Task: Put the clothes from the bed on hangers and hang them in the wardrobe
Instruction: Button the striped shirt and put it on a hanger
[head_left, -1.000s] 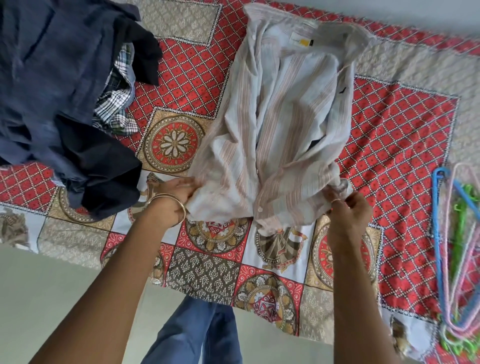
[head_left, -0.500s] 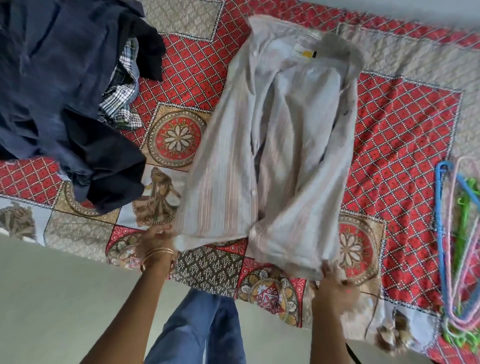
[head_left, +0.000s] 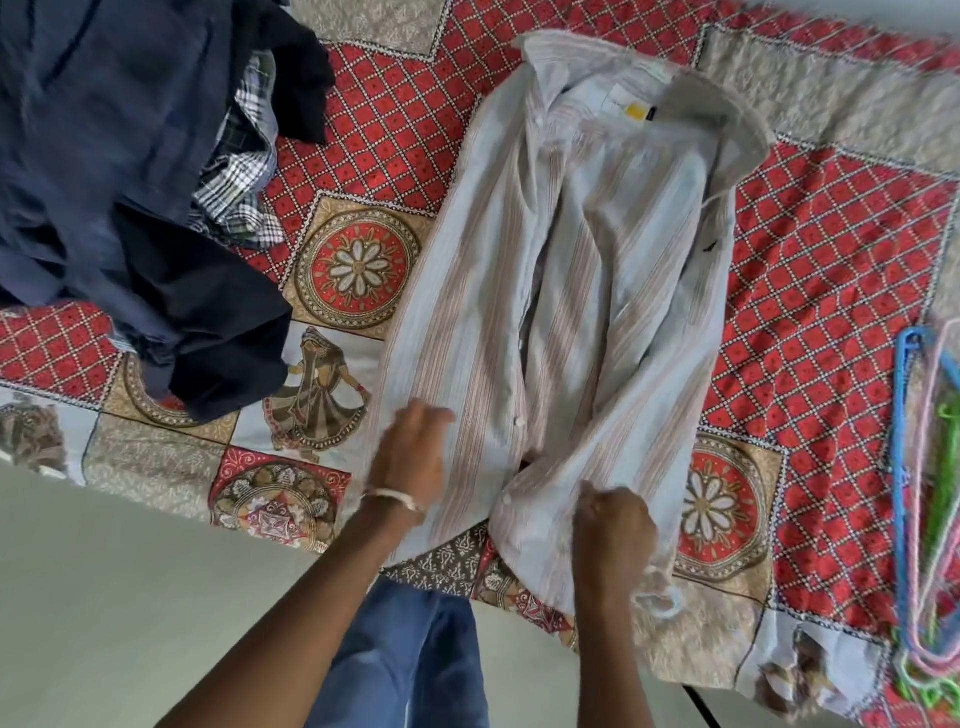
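Where hem blurs, right hand (head_left: 613, 525) grip on striped shirt (head_left: 571, 291) unclear.

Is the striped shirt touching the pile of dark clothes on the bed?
Apart. The head view shows patterned bedsheet all along between the striped shirt and the pile of dark clothes.
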